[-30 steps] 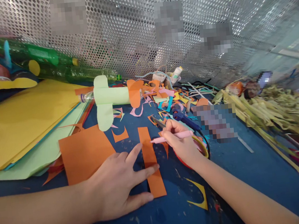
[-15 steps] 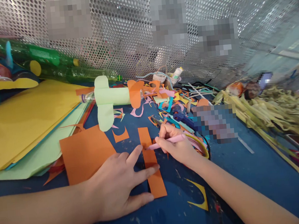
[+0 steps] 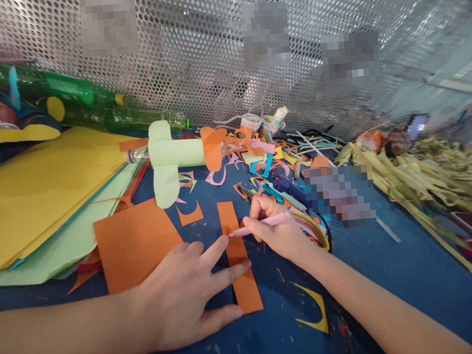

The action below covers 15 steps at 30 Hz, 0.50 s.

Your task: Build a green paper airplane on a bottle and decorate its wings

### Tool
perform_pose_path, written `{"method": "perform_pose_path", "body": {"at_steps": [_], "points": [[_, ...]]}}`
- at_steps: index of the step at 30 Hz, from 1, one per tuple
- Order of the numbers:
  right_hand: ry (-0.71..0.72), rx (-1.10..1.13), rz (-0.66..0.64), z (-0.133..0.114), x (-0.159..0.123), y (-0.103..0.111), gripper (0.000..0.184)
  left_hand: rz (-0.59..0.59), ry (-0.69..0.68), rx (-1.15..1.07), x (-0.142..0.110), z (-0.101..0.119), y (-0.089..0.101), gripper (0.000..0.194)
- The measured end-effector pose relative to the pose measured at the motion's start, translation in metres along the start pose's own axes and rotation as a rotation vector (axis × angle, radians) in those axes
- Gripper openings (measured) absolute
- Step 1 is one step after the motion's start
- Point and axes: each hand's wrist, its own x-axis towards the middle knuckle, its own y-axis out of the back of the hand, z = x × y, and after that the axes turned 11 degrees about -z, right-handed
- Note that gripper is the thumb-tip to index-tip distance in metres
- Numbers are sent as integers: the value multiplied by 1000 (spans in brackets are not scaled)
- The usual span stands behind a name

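A narrow orange paper strip point(image 3: 246, 289) lies on the blue table point(image 3: 414, 282). My left hand point(image 3: 184, 292) is flat with its fingers spread, and the fingertips press on the strip. Pinched in my right hand point(image 3: 280, 233) is a pink pen point(image 3: 260, 224), whose tip meets the strip close to my left index fingertip. To the left, a larger orange paper sheet point(image 3: 136, 241) is partly under my left hand. Beyond it lies a clear bottle wrapped in light green paper point(image 3: 188, 152), with green wing shapes and an orange paper piece point(image 3: 213, 157) on it.
Stacked coloured sheets point(image 3: 47, 188) and green bottles point(image 3: 67, 90) fill the left. Paper scraps, a blue glue gun point(image 3: 290, 189) and a tape roll point(image 3: 321, 230) lie beyond my right hand. Dry husks point(image 3: 430, 182) spread at right; a perforated metal panel point(image 3: 199, 42) stands behind.
My right hand has moved left and slightly down, bringing the pen tip from the strip's right edge onto the strip beside my left index finger. My left hand stays in place.
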Motion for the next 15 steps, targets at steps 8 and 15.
{"method": "perform_pose_path", "body": {"at_steps": [8,15], "points": [[-11,-51,13,0,1,0,24,13,-28,47,0,-1,0,52],[12,12,7,3,0,-1,24,-24,-42,61,-1,0,2,54]]}}
